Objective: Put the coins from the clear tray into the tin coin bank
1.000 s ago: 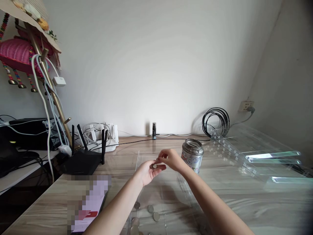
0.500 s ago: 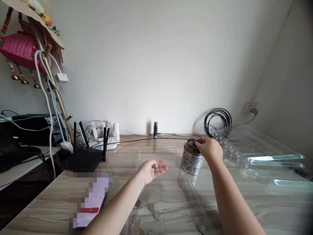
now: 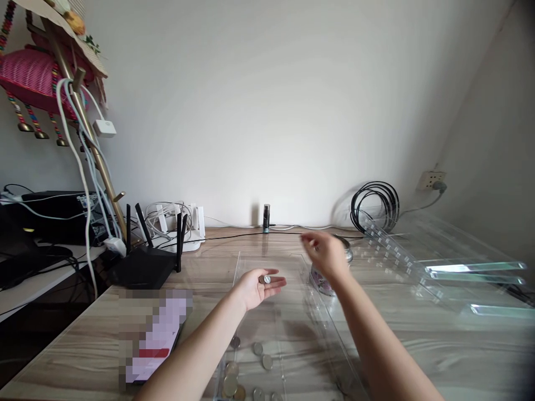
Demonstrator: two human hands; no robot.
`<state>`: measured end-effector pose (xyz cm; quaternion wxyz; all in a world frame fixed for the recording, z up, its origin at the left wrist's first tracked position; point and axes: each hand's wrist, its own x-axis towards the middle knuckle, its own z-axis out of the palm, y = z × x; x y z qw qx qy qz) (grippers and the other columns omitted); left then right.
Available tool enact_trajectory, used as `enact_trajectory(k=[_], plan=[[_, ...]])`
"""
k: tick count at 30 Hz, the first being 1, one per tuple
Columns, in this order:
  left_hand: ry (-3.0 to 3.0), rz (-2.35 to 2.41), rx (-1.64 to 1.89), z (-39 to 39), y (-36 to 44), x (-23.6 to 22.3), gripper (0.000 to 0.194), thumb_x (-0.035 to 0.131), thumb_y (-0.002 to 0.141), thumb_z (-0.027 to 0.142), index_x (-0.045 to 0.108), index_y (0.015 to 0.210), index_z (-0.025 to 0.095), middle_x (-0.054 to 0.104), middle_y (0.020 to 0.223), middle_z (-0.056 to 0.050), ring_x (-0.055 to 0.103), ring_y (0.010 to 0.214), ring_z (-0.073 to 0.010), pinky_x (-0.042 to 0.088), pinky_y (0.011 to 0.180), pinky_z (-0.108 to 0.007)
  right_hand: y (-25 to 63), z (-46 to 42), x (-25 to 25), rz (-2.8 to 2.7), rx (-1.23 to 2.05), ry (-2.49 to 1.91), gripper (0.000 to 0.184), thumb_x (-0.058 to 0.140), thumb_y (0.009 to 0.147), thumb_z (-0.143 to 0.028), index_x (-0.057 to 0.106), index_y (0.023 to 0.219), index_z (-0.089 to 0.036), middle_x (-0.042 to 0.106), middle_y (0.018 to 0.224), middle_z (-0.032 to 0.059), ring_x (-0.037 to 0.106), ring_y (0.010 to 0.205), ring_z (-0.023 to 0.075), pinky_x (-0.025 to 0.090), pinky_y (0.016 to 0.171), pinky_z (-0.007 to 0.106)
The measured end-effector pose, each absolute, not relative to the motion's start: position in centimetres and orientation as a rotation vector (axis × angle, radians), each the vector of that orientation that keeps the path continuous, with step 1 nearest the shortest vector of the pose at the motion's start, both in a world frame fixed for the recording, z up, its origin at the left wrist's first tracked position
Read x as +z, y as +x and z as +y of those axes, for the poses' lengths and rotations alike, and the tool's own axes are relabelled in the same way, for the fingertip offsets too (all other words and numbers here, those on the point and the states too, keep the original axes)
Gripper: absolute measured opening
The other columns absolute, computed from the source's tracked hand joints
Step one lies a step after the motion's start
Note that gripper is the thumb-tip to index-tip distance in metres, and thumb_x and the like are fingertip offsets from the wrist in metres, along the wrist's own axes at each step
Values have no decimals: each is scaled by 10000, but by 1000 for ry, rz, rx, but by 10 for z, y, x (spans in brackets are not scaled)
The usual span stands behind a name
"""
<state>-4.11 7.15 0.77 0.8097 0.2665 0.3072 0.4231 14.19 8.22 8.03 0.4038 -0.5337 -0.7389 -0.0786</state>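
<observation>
My left hand (image 3: 253, 292) is palm up above the clear plastic tray (image 3: 298, 267), fingers stretched out, with coins (image 3: 266, 279) resting near the finger bases. Left of the tin, my right hand (image 3: 328, 257) hangs in the air with curled, slightly blurred fingers. Whatever it may hold cannot be made out. Behind that hand and wrist stands the round, flower-patterned tin (image 3: 321, 283), upright and partly hidden, beside the tray's right wall. Several loose coins (image 3: 267, 362), silvery and brassy, lie at the tray's near end.
A black router (image 3: 146, 267) and a phone-like slab, partly pixelated (image 3: 161, 340), lie on the left. At the back stand a small dark bottle (image 3: 266, 218) and coiled black cable (image 3: 374, 207). Clear plastic panels (image 3: 472, 273) take up the right side.
My right hand has left the tin's top and moved left towards my left hand. More of the coins shows in my left hand, which is almost where it was.
</observation>
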Motion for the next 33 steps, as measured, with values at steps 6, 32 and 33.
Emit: enact_trajectory(k=[6, 32, 33], plan=[[419, 691, 1017, 76, -39, 7, 220, 365, 792, 272, 486, 766, 89, 571, 634, -57, 582, 591, -117, 466, 679, -259, 86, 76, 43, -2493, 241, -1095, 152, 503, 663, -270, 624, 740, -220, 588, 711, -5, 490, 608, 95, 324, 538, 190], [558, 665, 913, 70, -42, 13, 309, 388, 755, 264, 494, 930, 32, 549, 979, -208, 543, 906, -235, 434, 744, -287, 205, 106, 85, -1532, -351, -1572, 303, 443, 692, -432, 632, 793, -219, 563, 944, 84, 449, 867, 248, 336, 702, 375], [539, 653, 919, 70, -42, 13, 328, 384, 761, 295, 491, 928, 34, 545, 982, -208, 541, 910, -237, 434, 740, -290, 195, 101, 87, -1523, -389, -1494, 301, 420, 714, -408, 619, 821, -209, 563, 929, 80, 453, 860, 222, 337, 719, 348]])
